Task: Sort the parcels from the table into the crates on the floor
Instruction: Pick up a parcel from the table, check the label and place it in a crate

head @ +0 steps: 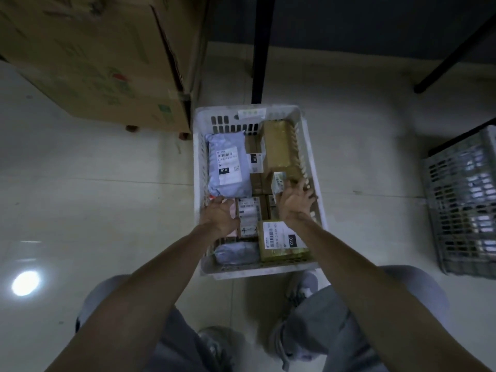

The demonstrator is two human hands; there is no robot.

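A white slatted crate [198, 162] stands on the floor in front of me, packed with parcels. A grey poly bag [228, 165] with a white label lies at its left. A tall brown box [279, 146] fills the far right. A labelled brown box [281, 242] sits at the near right, beside a small dark grey bag [236, 253]. My left hand [218, 217] reaches into the crate's left side, fingers curled on a small pinkish parcel [233, 210]. My right hand [294, 200] is spread over a small white-labelled box [277, 181] near the right wall, fingertips touching it.
A large cardboard carton [102, 57] stands at the far left. Black table legs [261, 49] rise behind the crate. A second grey crate [464, 205] is at the right edge. Pale tiled floor surrounds them; my knees and shoes are at the bottom.
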